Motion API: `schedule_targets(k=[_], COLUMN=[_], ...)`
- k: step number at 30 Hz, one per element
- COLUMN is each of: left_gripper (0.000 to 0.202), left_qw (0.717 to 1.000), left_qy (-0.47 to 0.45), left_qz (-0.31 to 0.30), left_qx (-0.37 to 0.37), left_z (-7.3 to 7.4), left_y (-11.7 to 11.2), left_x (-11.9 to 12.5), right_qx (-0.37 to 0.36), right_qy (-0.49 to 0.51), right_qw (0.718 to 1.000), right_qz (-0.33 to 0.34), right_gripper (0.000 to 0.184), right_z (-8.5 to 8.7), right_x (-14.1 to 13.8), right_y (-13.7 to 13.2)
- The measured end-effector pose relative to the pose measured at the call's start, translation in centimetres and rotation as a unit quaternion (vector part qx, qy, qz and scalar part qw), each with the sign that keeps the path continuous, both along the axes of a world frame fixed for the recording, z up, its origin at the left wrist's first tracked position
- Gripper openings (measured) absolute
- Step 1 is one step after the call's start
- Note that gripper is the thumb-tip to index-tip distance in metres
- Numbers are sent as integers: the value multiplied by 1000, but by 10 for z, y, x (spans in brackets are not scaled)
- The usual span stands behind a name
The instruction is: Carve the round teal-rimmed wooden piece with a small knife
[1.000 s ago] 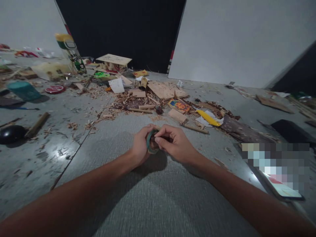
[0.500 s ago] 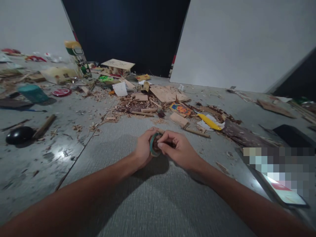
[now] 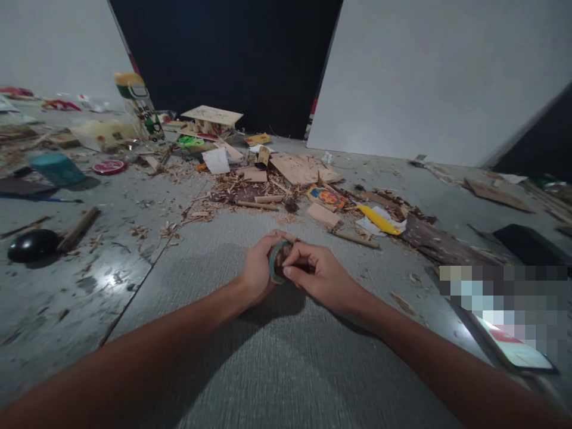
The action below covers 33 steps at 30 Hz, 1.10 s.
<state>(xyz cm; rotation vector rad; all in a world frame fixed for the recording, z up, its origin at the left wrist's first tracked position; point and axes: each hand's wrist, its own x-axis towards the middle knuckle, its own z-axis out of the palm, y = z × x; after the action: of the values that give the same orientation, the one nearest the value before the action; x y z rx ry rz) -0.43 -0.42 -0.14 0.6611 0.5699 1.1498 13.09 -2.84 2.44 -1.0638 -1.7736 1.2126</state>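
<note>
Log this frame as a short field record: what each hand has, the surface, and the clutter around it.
left hand: curled around a teal ring, held upright
right hand: fingers pinched at the ring's dark centre; what they grip is too small to tell
surface: grey floor, hands just above it
beyond the hands: wood shavings, flat wood pieces, yellow strip
far left: teal cup, tall printed can, black rounded object
right edge: phone, part blurred

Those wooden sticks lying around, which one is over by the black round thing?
The thick stick on the far left, one end beside the black round object. The thinner sticks lie in the central shavings.
</note>
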Motion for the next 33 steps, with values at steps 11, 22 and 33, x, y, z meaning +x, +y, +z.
schedule_targets(k=[11,22,33], left_gripper=[18,17,19], left_qw=[1000,1000,1000], left_qy=[7,3,-6], left_qz=[-4,1,-16], left_qx=[-3,-12,-9], left_z=[-2,0,-1], left_y=[-1,-1,-2], left_x=[-1,0,-1], right_qx=[-23,-8,4], right_qy=[2,3,30], right_qw=[1000,1000,999], right_qz=[3,-20,-40], right_gripper=[9,9,9], right_z=[3,-1,-2], right_x=[2,0,0], right_y=[-1,-2,-2])
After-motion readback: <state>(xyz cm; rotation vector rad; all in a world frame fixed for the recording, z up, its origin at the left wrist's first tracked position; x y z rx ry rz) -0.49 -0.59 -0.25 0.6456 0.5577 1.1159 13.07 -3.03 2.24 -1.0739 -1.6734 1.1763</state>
